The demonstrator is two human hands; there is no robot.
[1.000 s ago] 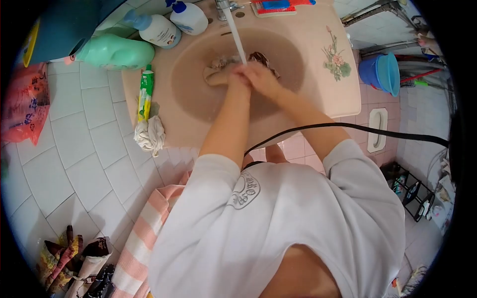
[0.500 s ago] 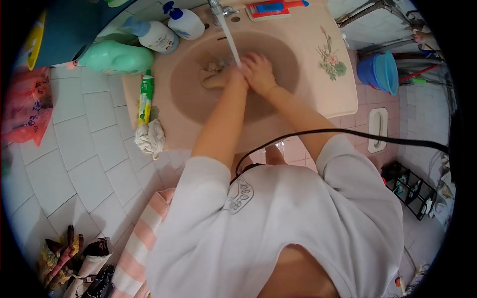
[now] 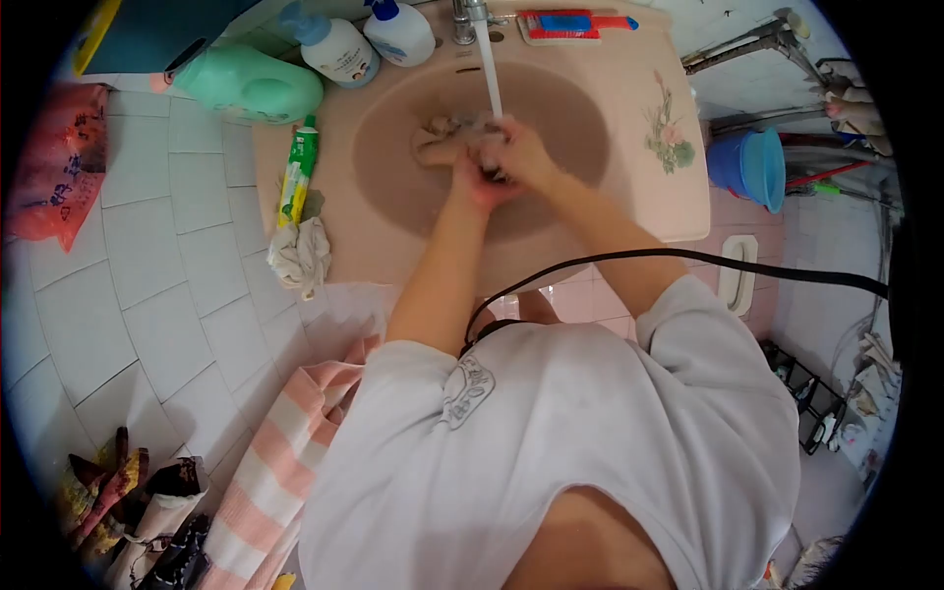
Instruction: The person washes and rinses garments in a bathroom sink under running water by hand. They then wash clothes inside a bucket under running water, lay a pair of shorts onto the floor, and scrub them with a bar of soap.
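Note:
Over the pink sink basin [image 3: 565,108], my two hands meet under a stream of running water [image 3: 493,79] from the tap [image 3: 476,12]. My left hand [image 3: 476,185] is partly covered by my right hand [image 3: 519,152], which lies across it. Water and motion smear the fingers of both, so I cannot tell whether anything small is between them. Just left of the hands, a wet brownish cloth-like bundle [image 3: 433,147] lies in the basin, apparently close to my left fingers. It is blurred and its exact kind does not show.
On the left of the counter stand a green jug [image 3: 251,84], two pump bottles [image 3: 334,49] [image 3: 398,34], a green-yellow tube [image 3: 297,172] and a crumpled white cloth [image 3: 300,258]. A red-blue brush [image 3: 575,25] lies behind the basin. A black cable [image 3: 678,253] crosses over my right arm.
My hands have drawn closer to me, and my right hand has turned inward over the left. The whole view has shifted slightly. Water still runs and the brownish bundle stays in the basin.

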